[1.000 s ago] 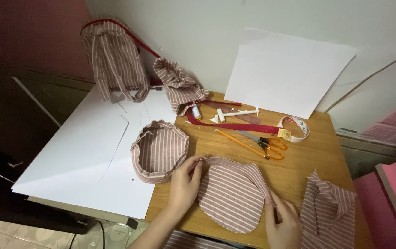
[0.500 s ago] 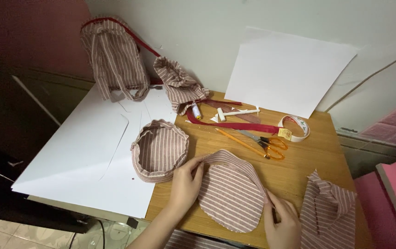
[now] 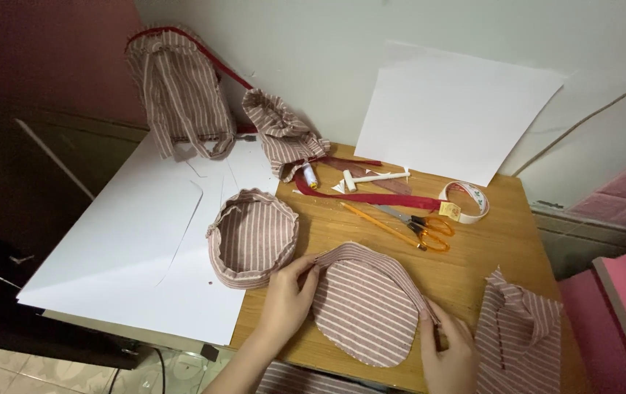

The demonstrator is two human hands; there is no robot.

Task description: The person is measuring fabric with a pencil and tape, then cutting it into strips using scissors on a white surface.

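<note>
A rounded piece of pink-and-white striped fabric [image 3: 367, 306] lies on the wooden table [image 3: 466, 270] in front of me, with a raised band sewn along its upper edge. My left hand [image 3: 287, 299] pinches that band at the piece's left end. My right hand [image 3: 448, 350] grips the band's other end at the lower right. A shallow round striped fabric basket [image 3: 252, 237] sits just left of my left hand, partly on a white sheet.
Orange-handled scissors [image 3: 422, 226], a pencil [image 3: 378, 225], red ribbon [image 3: 371, 197], a tape roll [image 3: 466, 201] and a thread spool [image 3: 310, 176] lie behind. Striped bags [image 3: 181, 95] stand at the back left. More striped cloth [image 3: 520, 335] lies at right. White sheets [image 3: 130, 241] cover the left.
Both hands stay on the ends of the striped piece; my left hand has shifted slightly along the band. Nothing else has moved.
</note>
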